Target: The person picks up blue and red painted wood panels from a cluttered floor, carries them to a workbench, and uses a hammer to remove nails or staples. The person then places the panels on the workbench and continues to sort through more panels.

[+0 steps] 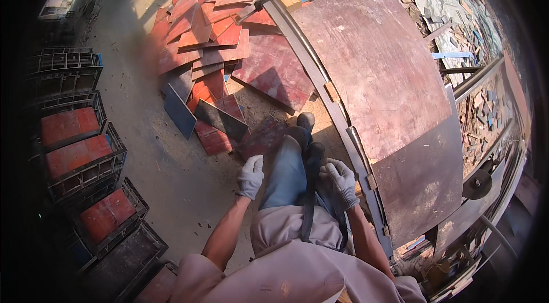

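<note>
In a grey-white knit glove, my left hand (251, 176) hangs over the ground beside my left leg. Its fingers are curled in and no object shows in them. My right hand (341, 181), gloved alike, is by my right thigh, close to the steel edge rail (332, 108) of a saw table. Those fingers are bent, and their inner side is hidden. A dark strap (309, 213) hangs between my hands from my waist. Right of the rail lies a large worn reddish plywood panel (377, 67), with a dark panel (418, 183) adjoining its near end.
Red and dark plywood offcuts (214, 24) are heaped ahead on the left. A larger red board (274, 69) leans near my feet. Metal-framed stacks of red panels (73, 155) line the left. A circular blade or disc (477, 184) stands at right, near scattered wood scraps (484, 108).
</note>
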### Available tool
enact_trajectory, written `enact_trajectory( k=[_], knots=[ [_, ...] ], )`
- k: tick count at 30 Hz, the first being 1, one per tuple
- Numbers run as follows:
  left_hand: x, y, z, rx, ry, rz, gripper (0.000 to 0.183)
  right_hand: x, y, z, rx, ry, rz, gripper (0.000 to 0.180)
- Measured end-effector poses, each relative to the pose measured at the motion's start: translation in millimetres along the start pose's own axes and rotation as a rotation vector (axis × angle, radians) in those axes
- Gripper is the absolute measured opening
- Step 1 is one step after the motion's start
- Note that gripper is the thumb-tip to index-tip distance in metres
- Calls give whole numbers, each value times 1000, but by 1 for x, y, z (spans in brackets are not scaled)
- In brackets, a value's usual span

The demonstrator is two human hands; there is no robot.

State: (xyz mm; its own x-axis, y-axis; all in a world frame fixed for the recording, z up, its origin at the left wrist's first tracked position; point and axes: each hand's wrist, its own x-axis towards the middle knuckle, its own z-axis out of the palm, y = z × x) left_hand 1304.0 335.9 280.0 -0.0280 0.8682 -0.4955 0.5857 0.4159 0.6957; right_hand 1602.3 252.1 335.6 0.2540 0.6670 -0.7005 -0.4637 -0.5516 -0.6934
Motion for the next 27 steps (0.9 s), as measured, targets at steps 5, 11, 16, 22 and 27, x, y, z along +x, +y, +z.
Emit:
enact_trajectory(
  k=[5, 11, 16, 22, 27],
  knots=[
    [16, -79, 33, 142, 74, 200, 19, 147, 102, 30, -24, -62, 294, 27],
    [59, -183, 31, 403, -110, 253, 19, 432, 282, 17, -471, 118, 331, 57],
    [80, -243, -15, 369, -65, 127, 17, 622, 369, 32, -329, 349, 319, 68],
    [92, -253, -42, 306, -87, 92, 16, 554, 318, 103, -332, 68, 273, 61],
    [86, -240, -52, 215, -175, 42, 27, 414, 207, 230, -147, -74, 109, 35]
  ],
)
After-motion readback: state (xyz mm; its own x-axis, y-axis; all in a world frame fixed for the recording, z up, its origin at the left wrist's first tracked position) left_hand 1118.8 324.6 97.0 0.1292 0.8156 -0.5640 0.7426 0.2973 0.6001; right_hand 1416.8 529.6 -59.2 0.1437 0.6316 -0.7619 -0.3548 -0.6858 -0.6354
